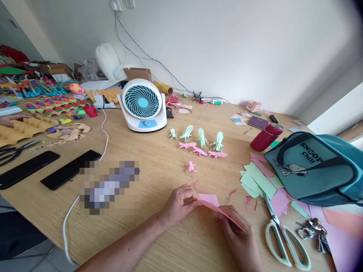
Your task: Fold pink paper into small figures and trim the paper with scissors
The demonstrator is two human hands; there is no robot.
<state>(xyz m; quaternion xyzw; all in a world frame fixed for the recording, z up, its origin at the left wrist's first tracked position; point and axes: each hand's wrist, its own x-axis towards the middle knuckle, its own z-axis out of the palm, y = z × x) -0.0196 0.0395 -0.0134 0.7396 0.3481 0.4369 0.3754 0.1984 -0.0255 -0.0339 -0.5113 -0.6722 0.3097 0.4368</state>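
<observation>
A folded piece of pink paper (210, 200) is held just above the table between both hands. My left hand (181, 202) pinches its left end between thumb and fingers. The right end is gripped by my right hand (238, 234), with the thumb in front and fingers behind. Beyond the hands stands a small pink origami figure (191, 167). Farther back are several pink origami figures (200, 151) and a row of light green ones (202, 138). White-handled scissors (279, 234) lie to the right of my right hand.
A fan (142, 105) stands at the back. On the right are green paper pieces (256, 179), a teal bag (314, 170), a red bottle (266, 136) and keys (314, 228). A white cable (66, 223) and black phone-like slabs (70, 170) lie left. Another person's hand (13, 119) shows at far left.
</observation>
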